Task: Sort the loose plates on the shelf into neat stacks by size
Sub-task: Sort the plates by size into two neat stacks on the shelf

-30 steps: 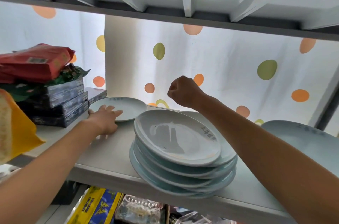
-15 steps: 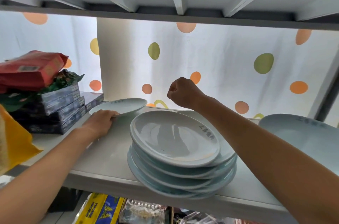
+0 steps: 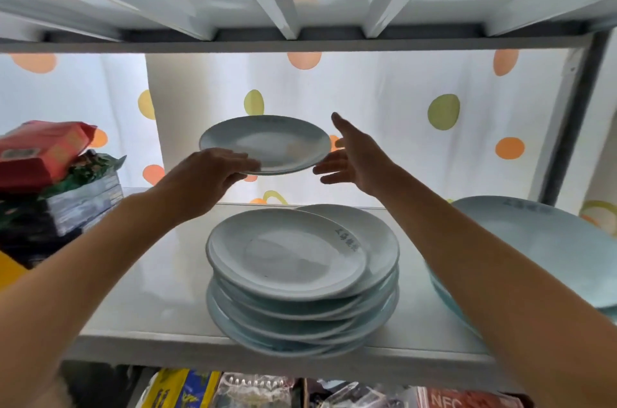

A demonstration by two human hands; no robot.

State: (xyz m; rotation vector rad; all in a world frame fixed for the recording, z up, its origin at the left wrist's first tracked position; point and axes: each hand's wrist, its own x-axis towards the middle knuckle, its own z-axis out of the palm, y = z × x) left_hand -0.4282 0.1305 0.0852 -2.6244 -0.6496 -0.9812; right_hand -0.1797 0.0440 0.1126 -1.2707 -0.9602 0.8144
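Observation:
A small pale plate (image 3: 267, 144) hangs in the air above the shelf, level, held at its near left rim by my left hand (image 3: 207, 174). My right hand (image 3: 350, 157) is open with fingers spread at the plate's right rim, touching or almost touching it. Below them stands an uneven stack of pale blue-white plates (image 3: 300, 274) on the white shelf (image 3: 143, 294), its front overhanging the shelf edge. A larger pale plate (image 3: 541, 247) lies at the right, partly hidden by my right forearm.
Dark boxes (image 3: 83, 204) with red and green packets (image 3: 43, 150) on top are piled at the shelf's left end. A dotted curtain (image 3: 400, 127) hangs behind. The upper shelf (image 3: 300, 40) is close overhead. Packaged goods (image 3: 187, 391) fill the level below.
My left hand has lifted the small plate off the back left of the shelf and carried it up and right, over the stack. My right hand has opened from a fist.

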